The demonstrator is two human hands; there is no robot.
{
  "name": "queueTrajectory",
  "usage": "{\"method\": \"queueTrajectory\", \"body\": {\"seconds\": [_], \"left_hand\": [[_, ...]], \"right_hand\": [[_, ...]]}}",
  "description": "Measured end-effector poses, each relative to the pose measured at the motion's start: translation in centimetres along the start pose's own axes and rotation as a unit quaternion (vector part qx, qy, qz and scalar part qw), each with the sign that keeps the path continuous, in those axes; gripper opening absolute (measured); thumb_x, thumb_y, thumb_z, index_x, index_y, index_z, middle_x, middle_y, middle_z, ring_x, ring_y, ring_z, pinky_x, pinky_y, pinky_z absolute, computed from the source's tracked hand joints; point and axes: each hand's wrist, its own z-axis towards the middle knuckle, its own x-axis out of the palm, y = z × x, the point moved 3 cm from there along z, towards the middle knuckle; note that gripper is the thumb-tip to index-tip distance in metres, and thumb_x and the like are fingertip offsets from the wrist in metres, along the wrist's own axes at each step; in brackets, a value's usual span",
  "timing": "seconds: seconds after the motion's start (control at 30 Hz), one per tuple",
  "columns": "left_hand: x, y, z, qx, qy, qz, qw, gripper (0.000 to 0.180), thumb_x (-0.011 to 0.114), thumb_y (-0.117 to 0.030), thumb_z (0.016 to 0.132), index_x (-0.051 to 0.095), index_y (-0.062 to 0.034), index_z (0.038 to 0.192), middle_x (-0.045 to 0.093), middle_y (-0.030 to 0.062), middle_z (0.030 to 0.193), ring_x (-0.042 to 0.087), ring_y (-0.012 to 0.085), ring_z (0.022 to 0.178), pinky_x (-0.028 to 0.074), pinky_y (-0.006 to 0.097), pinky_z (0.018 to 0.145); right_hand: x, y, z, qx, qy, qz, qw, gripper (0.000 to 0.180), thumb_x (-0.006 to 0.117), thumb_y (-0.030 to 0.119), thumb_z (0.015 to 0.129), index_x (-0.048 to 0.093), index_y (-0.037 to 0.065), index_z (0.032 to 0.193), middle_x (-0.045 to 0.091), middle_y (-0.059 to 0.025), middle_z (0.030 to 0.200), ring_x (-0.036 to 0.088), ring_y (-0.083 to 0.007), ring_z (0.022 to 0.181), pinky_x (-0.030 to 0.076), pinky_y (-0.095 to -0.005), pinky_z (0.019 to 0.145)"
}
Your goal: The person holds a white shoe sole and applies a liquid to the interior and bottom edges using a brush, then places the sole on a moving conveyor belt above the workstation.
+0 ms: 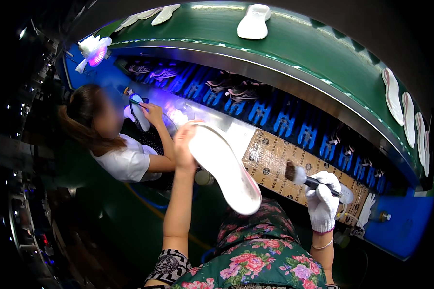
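A long green conveyor (323, 53) curves across the back of the station, carrying white soles (254, 21) along its run, and beneath its steel lip sits a rack of blue holders (294, 127) lit with a violet glow. In front of that is the table (236, 132), part of it covered by a sheet of brown printed cardboard (270, 164). To the left a co-worker (125, 161) in a white top bends over another shoe piece. The person I am watching wears a floral apron (260, 255) and holds a white shoe sole (224, 168) up over the lap, its flat face turned upward. The bare left hand (184, 147) grips the sole at its far end, fingers (181, 132) wrapped shut around the edge. The right hand (322, 200), in a white glove, is closed on a small brush (304, 179) whose pale bristles point toward the sole but hang apart from it, over the cardboard. It looks to me like the coating step, with the brush between strokes; the next move would call for bringing the bristles across to the sole's face while the left hand keeps it steady and tilted.
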Motion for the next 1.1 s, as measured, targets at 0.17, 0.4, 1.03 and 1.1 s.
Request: {"method": "queueTrajectory", "body": {"seconds": [0.17,0.4,1.03,1.1], "left_hand": [[6.3,8.5,-5.0,-0.260,0.161,-0.061,0.950,0.024,0.056,-0.016,0.096,0.066,0.0020,0.108,0.071,0.0108,0.096,0.069,0.0159,0.081,0.056,0.027,0.076],[10.4,14.1,-15.4,-0.439,0.195,-0.239,0.844,0.070,0.033,-0.056,0.103,0.039,-0.0013,0.146,0.054,0.0192,0.140,0.056,0.0312,0.127,0.044,0.047,0.108],[14.9,8.4,-15.6,-0.449,0.156,-0.392,0.787,0.114,0.012,-0.092,0.082,0.039,-0.0033,0.148,0.061,0.0179,0.129,0.065,0.0328,0.109,0.055,0.045,0.093],[15.6,8.6,-16.2,-0.431,0.178,-0.382,0.798,0.113,0.011,-0.092,0.081,0.043,-0.0032,0.144,0.065,0.0184,0.120,0.068,0.0318,0.103,0.057,0.044,0.088]], "right_hand": [[2.8,0.6,-1.2,0.031,0.060,-0.121,0.990,0.019,0.077,-0.005,0.076,0.068,-0.004,0.092,0.070,-0.0162,0.096,0.069,-0.0208,0.083,0.056,-0.0304,0.075],[1.3,0.7,-1.8,0.009,0.035,-0.157,0.987,0.016,0.075,-0.005,0.079,0.069,-0.003,0.093,0.070,-0.0085,0.092,0.066,-0.0137,0.083,0.053,-0.0263,0.074],[2.5,2.7,-0.4,-0.275,0.121,-0.475,0.827,0.029,0.079,0.004,0.077,0.075,0.005,0.105,0.074,-0.0109,0.099,0.071,-0.0237,0.088,0.057,-0.0331,0.078],[2.5,3.1,-0.2,-0.307,0.100,-0.495,0.807,0.029,0.077,0.004,0.077,0.075,0.007,0.106,0.073,-0.0110,0.097,0.071,-0.0256,0.087,0.057,-0.0341,0.078]]}}
